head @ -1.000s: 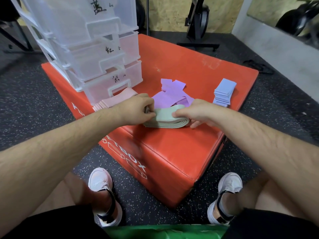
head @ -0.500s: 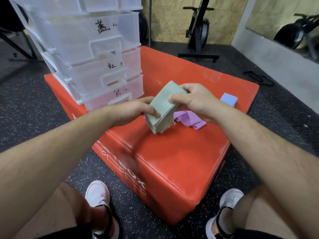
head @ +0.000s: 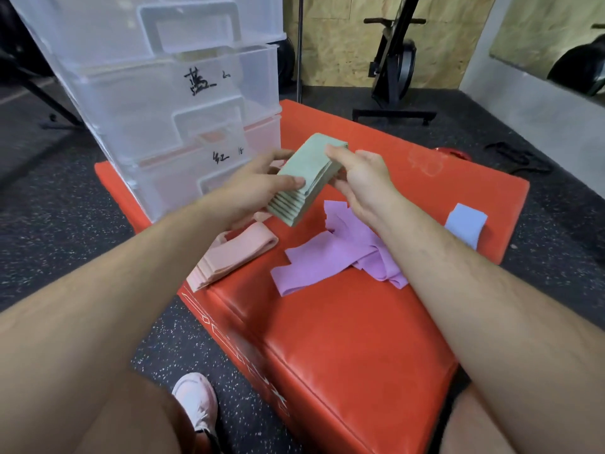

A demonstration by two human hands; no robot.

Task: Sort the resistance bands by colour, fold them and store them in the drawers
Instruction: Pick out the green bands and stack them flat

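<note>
Green band stack higher, nearer drawers 蓝/红, pinched between left hand and right hand, open worktop nearside

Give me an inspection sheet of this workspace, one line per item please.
Surface: red padded box, drawers standing on its far left corner.
Job's things: green bands folded, held above box; pink bands stacked near drawers; purple bands loose, unfolded; blue bands folded at right edge.
Clutter: nothing seen.
Grippers: left hand and right hand both grip green bands.
Cables: black strap or cord on floor, unclear which.
Surroundings: exercise machine, wooden wall, speckled floor.
</note>
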